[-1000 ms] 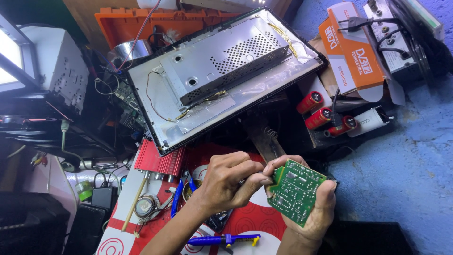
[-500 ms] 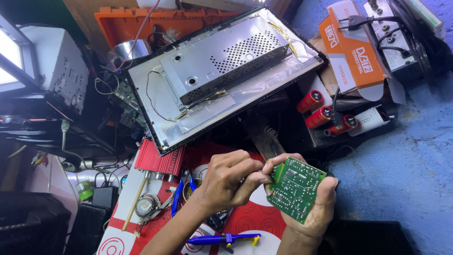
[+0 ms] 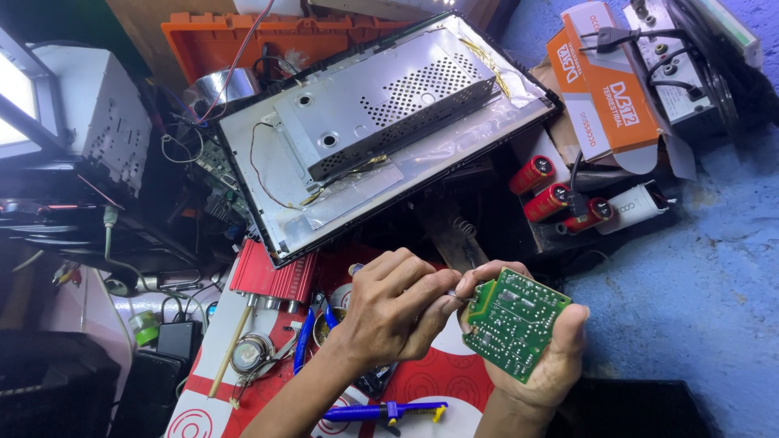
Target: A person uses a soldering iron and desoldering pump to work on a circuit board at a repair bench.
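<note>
My right hand (image 3: 552, 357) holds a small green circuit board (image 3: 514, 322) by its edges, solder side up, low in the head view. My left hand (image 3: 398, 304) is closed just to the left of it, fingers pinched on a thin tool whose tip meets the board's left edge. A blue end (image 3: 355, 268) of that tool sticks out behind my knuckles. Both hands hover over a red and white mat (image 3: 438, 381).
A flat screen chassis with a perforated metal cover (image 3: 381, 113) lies ahead. Red capacitors (image 3: 552, 199) and an orange carton (image 3: 604, 89) sit to the right, a red finned heat sink (image 3: 272, 276) and blue-handled pliers (image 3: 304, 341) to the left. A blue and yellow tool (image 3: 389, 412) lies below.
Both hands stay almost in place; the board has shifted very slightly in my right hand while my left hand keeps the tool at its edge.
</note>
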